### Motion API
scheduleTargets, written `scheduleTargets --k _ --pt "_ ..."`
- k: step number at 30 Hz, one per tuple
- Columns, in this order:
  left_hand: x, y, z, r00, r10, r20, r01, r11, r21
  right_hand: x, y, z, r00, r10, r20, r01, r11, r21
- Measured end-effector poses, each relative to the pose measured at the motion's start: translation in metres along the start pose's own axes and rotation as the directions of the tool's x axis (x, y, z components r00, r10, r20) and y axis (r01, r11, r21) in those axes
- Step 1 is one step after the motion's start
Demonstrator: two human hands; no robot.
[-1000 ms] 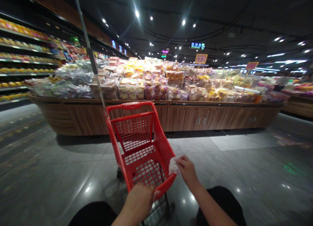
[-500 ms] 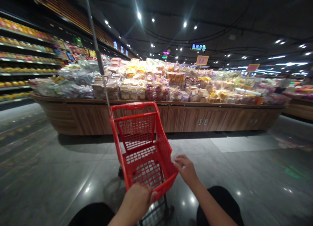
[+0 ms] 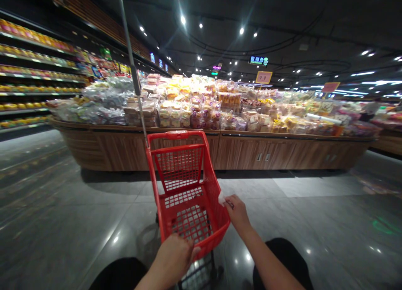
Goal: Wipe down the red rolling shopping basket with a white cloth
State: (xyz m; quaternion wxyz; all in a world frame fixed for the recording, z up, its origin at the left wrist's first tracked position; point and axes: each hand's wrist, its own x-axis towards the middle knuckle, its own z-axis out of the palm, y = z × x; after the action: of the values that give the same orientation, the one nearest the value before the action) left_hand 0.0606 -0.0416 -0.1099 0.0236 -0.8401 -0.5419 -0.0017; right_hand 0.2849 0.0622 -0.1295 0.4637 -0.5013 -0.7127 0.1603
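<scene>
A small red plastic shopping cart (image 3: 185, 185) stands on the grey floor right in front of me, its basket empty. My left hand (image 3: 174, 255) is closed over the near rim of the basket. My right hand (image 3: 236, 210) is pinched on a small white crumpled thing (image 3: 221, 198), perhaps a cloth or tissue, and holds it against the right rim of the cart. A thin metal pole (image 3: 133, 72) rises from the cart's far left corner.
A long wooden display island (image 3: 238, 150) piled with packaged baked goods runs across the aisle ahead. Shelves of goods (image 3: 34, 72) line the left wall. Price signs (image 3: 263, 77) stand above the island. Glossy floor tiles (image 3: 314, 214) spread to both sides.
The cart has shifted a little to the right and toward the island. My right hand with the white thing slid forward along the right rim. My left hand stays on the near rim.
</scene>
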Motion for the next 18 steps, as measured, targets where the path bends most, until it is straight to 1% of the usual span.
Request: scheduleTargets --k 5,7,8,10,15,17,18 --pt "-0.003 -0.005 0.005 0.999 0.035 -0.018 -0.035 0.999 0.011 -0.035 0.002 -0.017 0.994 0.004 0.113 -0.003 1.0 -0.003" --pt "-0.005 -0.007 0.007 0.998 0.062 -0.025 -0.061 0.998 0.014 -0.041 0.001 -0.02 0.991 0.011 0.135 -0.011 1.0 -0.001" --pt "-0.005 -0.008 0.007 0.997 0.072 -0.026 -0.072 0.997 0.014 -0.039 0.001 -0.019 0.991 0.016 0.133 -0.016 1.0 -0.005" --pt "-0.007 -0.01 0.008 0.996 0.083 -0.026 -0.083 0.996 0.015 -0.026 -0.002 -0.013 0.994 0.027 0.109 -0.024 0.999 -0.032" --pt "-0.008 -0.014 0.01 0.997 0.073 -0.024 -0.072 0.997 0.02 0.023 -0.008 0.005 0.996 0.058 0.07 -0.05 0.993 -0.108" --pt "-0.008 -0.016 0.01 0.998 0.059 -0.021 -0.059 0.998 0.014 0.031 -0.009 0.007 0.994 0.068 0.082 -0.059 0.992 -0.111" --pt "-0.009 -0.018 0.009 0.998 0.053 -0.02 -0.053 0.999 0.008 0.031 -0.01 0.007 0.993 0.073 0.093 -0.062 0.992 -0.111"
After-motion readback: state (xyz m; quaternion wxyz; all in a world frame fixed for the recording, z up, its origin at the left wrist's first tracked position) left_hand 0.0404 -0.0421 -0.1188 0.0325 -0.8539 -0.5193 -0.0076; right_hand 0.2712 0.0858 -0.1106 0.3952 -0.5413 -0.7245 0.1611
